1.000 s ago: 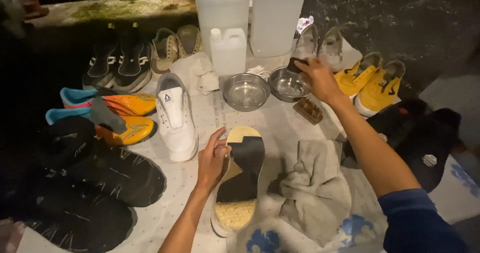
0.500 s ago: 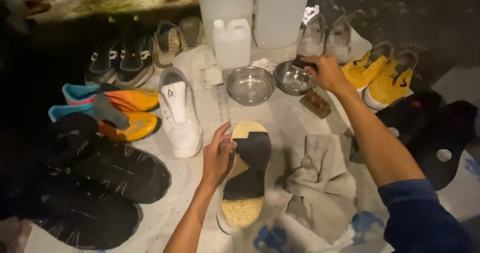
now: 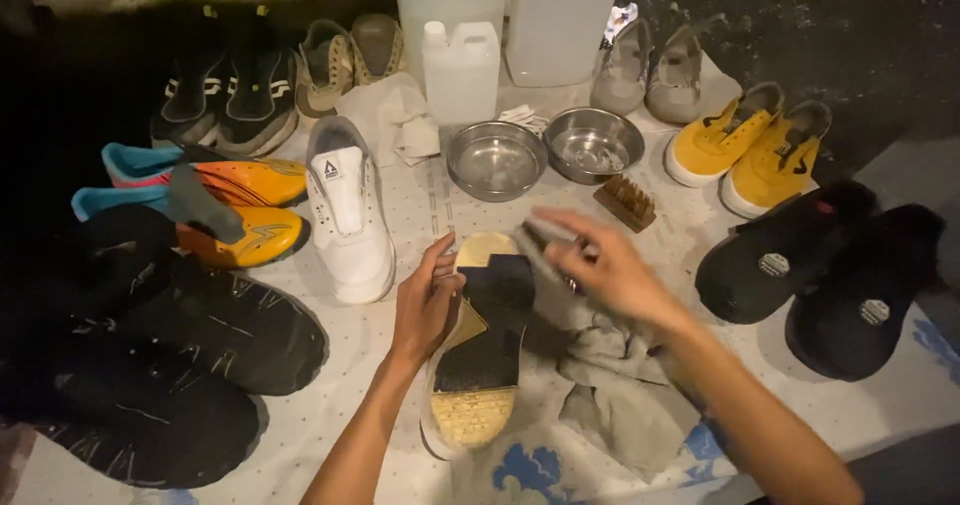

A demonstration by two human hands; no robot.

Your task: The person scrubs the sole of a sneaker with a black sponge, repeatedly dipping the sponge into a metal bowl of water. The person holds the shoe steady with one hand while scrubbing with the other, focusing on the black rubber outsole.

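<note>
A pale dotted cloth [image 3: 330, 425] covers the ground, ringed with footwear. Two large translucent containers [image 3: 560, 15] stand at 12 o'clock, a smaller white jug [image 3: 462, 70] in front of them. Big black shoes [image 3: 180, 365] fill the 8 o'clock side; another black pair [image 3: 820, 265] sits at 3 o'clock, yellow sneakers [image 3: 745, 145] at 2 o'clock. At centre lies an upturned shoe [image 3: 485, 345], black-and-tan sole facing up, toe toward 12 o'clock. The left hand [image 3: 425, 300] clasps its 9 o'clock edge, fingers curled on the rim. The right hand [image 3: 600, 265], blurred, hovers just over the sole's 1 o'clock corner, closed around a small dark object [image 3: 540, 245] too smeared to identify. A grey rag [image 3: 620, 385] lies at 4 o'clock. Two steel bowls [image 3: 497, 158] and a wooden brush [image 3: 625, 202] sit toward 12 and 1 o'clock.
</note>
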